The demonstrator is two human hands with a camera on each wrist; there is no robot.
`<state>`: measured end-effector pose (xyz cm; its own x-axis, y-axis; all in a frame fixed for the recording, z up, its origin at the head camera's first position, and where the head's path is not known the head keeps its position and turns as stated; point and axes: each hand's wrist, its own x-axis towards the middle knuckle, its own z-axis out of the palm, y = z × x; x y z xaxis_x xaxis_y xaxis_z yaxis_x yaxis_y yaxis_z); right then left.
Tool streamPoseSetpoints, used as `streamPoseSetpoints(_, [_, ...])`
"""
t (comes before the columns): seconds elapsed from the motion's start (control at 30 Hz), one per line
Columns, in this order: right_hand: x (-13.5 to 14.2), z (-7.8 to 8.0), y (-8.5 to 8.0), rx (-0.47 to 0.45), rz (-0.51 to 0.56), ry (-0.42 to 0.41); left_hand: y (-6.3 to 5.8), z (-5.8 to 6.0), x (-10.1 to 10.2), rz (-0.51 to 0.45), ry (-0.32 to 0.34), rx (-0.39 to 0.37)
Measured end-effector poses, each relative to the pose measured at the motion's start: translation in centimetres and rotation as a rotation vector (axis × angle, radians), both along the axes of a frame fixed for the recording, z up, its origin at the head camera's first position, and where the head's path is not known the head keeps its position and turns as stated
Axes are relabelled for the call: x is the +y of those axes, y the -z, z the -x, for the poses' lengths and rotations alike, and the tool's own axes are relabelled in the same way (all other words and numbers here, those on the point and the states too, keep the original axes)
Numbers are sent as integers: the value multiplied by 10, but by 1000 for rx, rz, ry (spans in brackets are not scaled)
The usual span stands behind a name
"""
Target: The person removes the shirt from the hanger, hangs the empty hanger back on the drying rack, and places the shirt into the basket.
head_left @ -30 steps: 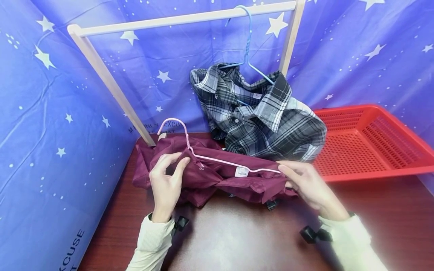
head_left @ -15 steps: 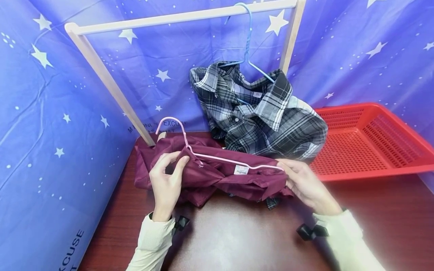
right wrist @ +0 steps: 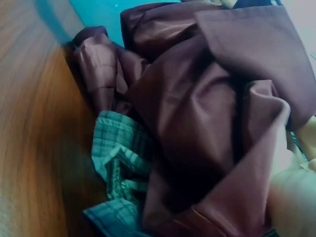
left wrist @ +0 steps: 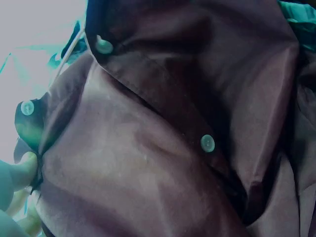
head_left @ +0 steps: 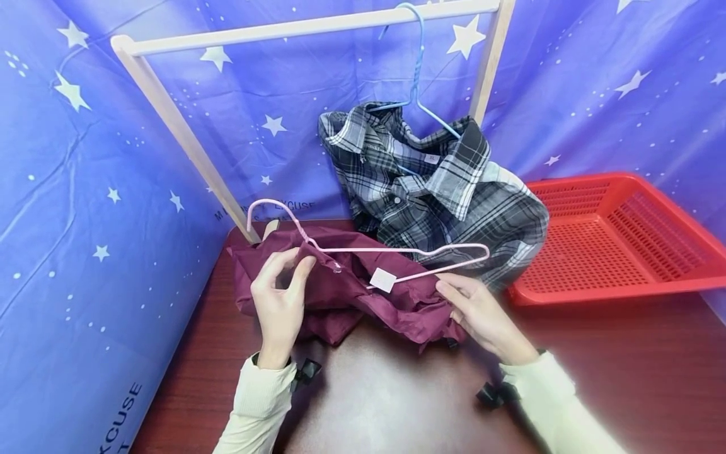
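Observation:
A maroon button-up shirt lies bunched in front of me, with a pink hanger partly inside it. The hanger's hook points up and left; its right end sticks out above the cloth. My left hand pinches the shirt at the collar beside the hanger's neck. With thumb and fingers, my right hand grips the shirt's right side, below the bare hanger end. A white label shows inside the collar. Pale buttons, one a white button, line the front in the left wrist view.
Behind, a grey plaid shirt hangs by a blue hanger from a wooden rack. To the right stands a red basket. A plaid cuff lies beside the maroon cloth on the brown table.
My right hand has moved left and slightly down with the shirt's edge. The hanger's right end has come out of the cloth, and its hook has tipped left. My left hand stays nearly still.

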<state>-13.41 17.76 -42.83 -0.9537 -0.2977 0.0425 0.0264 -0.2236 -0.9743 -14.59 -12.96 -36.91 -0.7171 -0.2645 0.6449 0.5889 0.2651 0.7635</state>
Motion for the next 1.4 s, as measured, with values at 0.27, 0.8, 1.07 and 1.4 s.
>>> streamPoseSetpoints(0.27, [11, 5, -2, 71, 55, -30, -2, 0, -2, 4, 20, -2])
streamPoseSetpoints(0.8, [36, -3, -35, 325, -72, -53, -6, 0, -11, 84, 34, -16])
streamPoseSetpoints(1.07, [30, -5, -54, 321, -344, 38, -5, 0, -9, 117, 48, -19])
streamPoseSetpoints(1.4, [16, -2, -58, 400, -416, -61, -3, -2, -4, 128, 62, -29])
